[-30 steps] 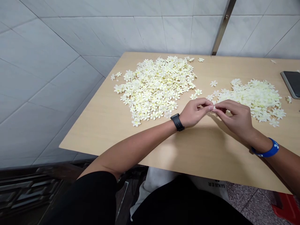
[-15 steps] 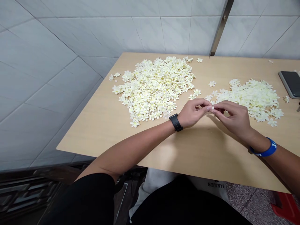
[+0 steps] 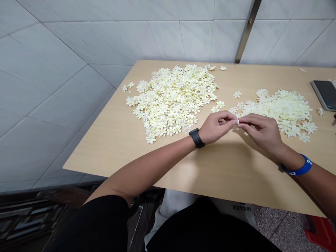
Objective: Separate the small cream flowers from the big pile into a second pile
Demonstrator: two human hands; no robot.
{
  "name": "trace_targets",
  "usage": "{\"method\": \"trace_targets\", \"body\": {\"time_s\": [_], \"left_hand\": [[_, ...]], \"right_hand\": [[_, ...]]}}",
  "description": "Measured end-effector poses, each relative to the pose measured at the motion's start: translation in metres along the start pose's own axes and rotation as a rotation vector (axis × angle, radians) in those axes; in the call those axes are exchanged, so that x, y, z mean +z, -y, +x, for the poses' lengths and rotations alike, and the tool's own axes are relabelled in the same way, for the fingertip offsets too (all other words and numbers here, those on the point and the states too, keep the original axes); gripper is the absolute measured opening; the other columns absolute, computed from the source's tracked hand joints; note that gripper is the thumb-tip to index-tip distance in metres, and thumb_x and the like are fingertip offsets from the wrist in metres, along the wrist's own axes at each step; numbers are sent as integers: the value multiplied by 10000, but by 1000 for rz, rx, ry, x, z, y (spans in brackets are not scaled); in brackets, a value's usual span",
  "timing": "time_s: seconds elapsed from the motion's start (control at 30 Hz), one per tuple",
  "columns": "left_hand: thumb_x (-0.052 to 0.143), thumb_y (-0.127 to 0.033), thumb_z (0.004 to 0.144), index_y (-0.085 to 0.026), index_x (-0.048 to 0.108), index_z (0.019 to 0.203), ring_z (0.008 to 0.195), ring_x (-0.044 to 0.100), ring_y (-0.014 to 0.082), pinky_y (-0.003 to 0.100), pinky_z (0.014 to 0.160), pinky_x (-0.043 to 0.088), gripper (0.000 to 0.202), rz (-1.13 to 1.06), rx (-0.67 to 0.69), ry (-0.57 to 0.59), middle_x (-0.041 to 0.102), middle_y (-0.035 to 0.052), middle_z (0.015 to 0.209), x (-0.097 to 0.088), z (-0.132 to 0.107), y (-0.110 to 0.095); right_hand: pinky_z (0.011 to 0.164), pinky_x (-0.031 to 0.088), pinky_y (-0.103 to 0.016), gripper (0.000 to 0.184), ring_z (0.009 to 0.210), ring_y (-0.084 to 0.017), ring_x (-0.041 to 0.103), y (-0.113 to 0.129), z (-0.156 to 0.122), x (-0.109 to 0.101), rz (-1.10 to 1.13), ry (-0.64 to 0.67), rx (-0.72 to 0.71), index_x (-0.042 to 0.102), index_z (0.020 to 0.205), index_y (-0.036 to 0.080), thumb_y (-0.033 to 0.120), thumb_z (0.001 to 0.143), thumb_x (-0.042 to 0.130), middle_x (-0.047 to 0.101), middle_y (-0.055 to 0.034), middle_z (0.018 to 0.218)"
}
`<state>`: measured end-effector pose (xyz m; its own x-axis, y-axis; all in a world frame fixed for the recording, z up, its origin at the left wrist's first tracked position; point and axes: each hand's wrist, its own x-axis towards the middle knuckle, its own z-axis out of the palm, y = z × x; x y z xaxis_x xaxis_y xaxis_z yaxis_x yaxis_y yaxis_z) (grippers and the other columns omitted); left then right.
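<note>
Grip on what, quick?

Both hands together: left hand (image 3: 216, 127) and right hand (image 3: 262, 131) meet at the fingertips, clamped on one tiny white flower piece (image 3: 238, 121). Exact shape too small to tell.

Location of that piece?

Held up over the tabletop (image 3: 223, 175), between the hands, w/ their shadow on the wood below. Just in front of the smaller flower pile (image 3: 278, 112), approx. mid-table L to R.

Piles?

Two, both cream-white flower heads, w/ yellowish centres in the big one. Big pile of flowers (image 3: 170, 101) sits left of the hands, near the left wrist but not touching it. Smaller pile is to the right, looser, more crumpled-looking. A few strays lie loose around both, e.g. single flower (image 3: 237, 94) above the hands.

Wrists?

Black watch (image 3: 196, 137) on the L, blue wristband (image 3: 296, 168) on the R, w/ white marks, unreadable.

Anything else on the tabletop?

Dark phone-like device in grey case (image 3: 325, 94) at the far R edge. Behind: white tile wall (image 3: 65, 63) w/ metal strip (image 3: 246, 31) running up it. Below R: red plastic object (image 3: 321, 234) on speckled floor (image 3: 286, 227). Person's lap shows black cloth over white fabric w/ lettering (image 3: 236, 210).
</note>
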<state>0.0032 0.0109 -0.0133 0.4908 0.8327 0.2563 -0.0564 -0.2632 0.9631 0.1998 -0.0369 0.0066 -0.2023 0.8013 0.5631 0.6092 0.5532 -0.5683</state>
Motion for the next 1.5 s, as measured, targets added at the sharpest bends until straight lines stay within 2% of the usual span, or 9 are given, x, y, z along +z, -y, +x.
{"method": "trace_targets", "body": {"time_s": [0.5,0.73,0.93,1.17,1.27,1.37,1.43,1.5], "left_hand": [[724,-499,877,-136,734,863,758,572,131,246,644,437,363,-9,-12,1,691,79,860,1,0,-1],[723,-488,877,-147,709,850,695,528,117,238,592,393,342,-5,-25,5,645,58,797,1,-1,-2],[701,-438,890,-153,678,830,601,437,86,231,535,323,292,-2,-31,-4,590,29,735,1,-1,0],[661,-362,899,-148,674,827,576,422,79,227,523,319,226,35,-42,-22,585,22,707,1,0,-2],[650,-343,895,-147,667,816,556,411,72,219,513,312,213,52,-63,-38,595,17,691,1,1,-3],[641,-328,890,-145,659,805,563,429,74,216,524,330,203,54,-75,-56,616,19,698,1,2,-3],[637,-329,891,-142,660,804,577,438,76,216,537,340,208,55,-71,-63,619,20,706,2,2,-3],[637,-340,894,-139,668,812,601,452,82,219,556,355,220,55,-57,-57,620,25,721,2,2,-2]], "right_hand": [[692,610,-380,157,763,-236,758,-7,1,-3,5,9,9,826,894,288,258,942,679,815,-39,858],[658,582,-356,184,718,-216,726,-4,5,-6,23,59,32,792,871,265,271,973,639,775,-37,791],[596,541,-328,159,675,-197,695,-3,6,-7,37,-8,120,745,822,253,280,952,659,759,-23,780],[575,515,-332,177,650,-198,670,-23,8,-9,-112,-157,199,703,769,245,208,931,641,739,-20,739],[630,513,-347,165,681,-201,666,-24,10,-13,-278,-197,122,736,838,228,177,931,609,754,-38,800],[645,500,-347,147,666,-194,642,-16,10,-13,-324,-204,-86,727,890,233,174,956,609,732,-36,784],[631,503,-337,107,661,-187,645,-8,8,-11,-256,-126,-205,717,898,234,191,966,646,733,-38,789],[615,512,-332,41,648,-181,646,-2,5,-7,-204,-54,-256,728,948,230,221,961,690,746,-47,821]]}}
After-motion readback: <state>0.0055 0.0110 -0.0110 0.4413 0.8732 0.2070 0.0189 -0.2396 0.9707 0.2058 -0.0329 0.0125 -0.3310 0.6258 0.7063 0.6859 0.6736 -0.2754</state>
